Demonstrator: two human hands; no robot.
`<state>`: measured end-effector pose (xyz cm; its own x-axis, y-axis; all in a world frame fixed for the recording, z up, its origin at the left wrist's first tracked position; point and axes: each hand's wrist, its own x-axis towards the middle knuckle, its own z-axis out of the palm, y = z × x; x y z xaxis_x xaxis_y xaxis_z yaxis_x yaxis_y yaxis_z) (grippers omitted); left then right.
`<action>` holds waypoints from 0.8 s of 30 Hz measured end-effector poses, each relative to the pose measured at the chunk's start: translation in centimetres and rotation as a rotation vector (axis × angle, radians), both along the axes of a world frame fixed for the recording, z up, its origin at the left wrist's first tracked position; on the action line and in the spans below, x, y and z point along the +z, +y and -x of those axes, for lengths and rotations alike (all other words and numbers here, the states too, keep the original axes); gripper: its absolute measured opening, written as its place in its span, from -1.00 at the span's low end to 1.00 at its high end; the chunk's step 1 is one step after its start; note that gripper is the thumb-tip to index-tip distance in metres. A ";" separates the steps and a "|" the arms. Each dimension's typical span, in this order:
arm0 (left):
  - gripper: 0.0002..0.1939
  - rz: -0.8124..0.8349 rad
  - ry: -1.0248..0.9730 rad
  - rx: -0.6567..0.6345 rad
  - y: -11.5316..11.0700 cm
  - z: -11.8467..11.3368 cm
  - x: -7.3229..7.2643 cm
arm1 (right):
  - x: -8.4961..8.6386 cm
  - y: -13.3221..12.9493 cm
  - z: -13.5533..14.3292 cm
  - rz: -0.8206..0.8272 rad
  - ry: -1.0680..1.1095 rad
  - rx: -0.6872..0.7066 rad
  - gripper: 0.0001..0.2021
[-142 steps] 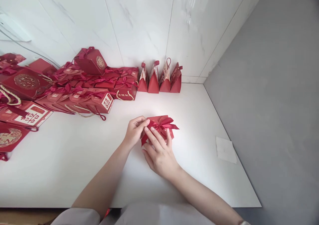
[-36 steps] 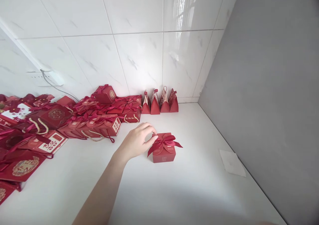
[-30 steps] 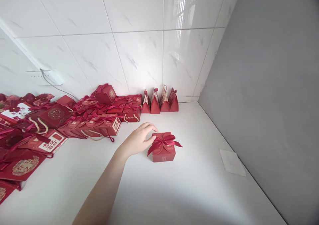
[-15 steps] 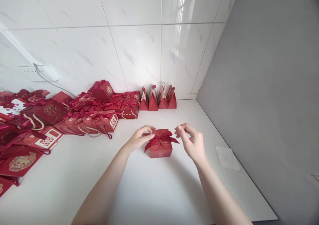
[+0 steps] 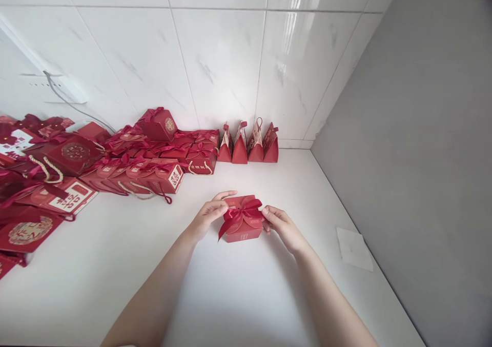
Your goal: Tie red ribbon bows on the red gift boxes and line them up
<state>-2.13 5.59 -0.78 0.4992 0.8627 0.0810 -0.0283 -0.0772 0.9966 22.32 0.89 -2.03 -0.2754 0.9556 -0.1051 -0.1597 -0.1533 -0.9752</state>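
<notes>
A small red gift box (image 5: 243, 233) sits on the white tabletop in front of me, with a dark red ribbon (image 5: 242, 212) tied in a bow over its scalloped top. My left hand (image 5: 209, 216) is at the box's left side, its thumb pressed to the left part of the bow and a finger stretched along the back edge. At the right side, my right hand (image 5: 282, 226) pinches the right part of the bow between thumb and fingers. The other right fingers curl beside the box wall. One ribbon tail hangs down at the front left.
Many red gift boxes (image 5: 154, 178) with ribbons and rope handles are massed at the left. Several triangular red boxes (image 5: 240, 149) stand in a row by the tiled wall. A white paper square (image 5: 354, 248) lies at the right, near the grey panel (image 5: 415, 131). A cable (image 5: 73, 106) runs from a wall socket.
My right hand has come in from the air at the right to take the bow's right side. The ribbon end that stuck out there is now at my fingers. The view has shifted slightly.
</notes>
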 end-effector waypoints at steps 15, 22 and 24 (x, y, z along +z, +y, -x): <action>-0.74 0.233 -0.227 0.203 -0.6 -1.2 -1.0 | -0.4 -0.4 1.0 -0.101 0.002 0.052 -0.67; -0.72 0.282 -0.288 0.264 -0.6 -1.4 -1.3 | 0.1 -0.6 1.3 -0.101 -0.003 0.101 -0.69; -0.73 0.293 -0.290 0.256 -0.7 -1.4 -1.3 | 0.2 -0.6 1.3 -0.098 -0.016 0.107 -0.69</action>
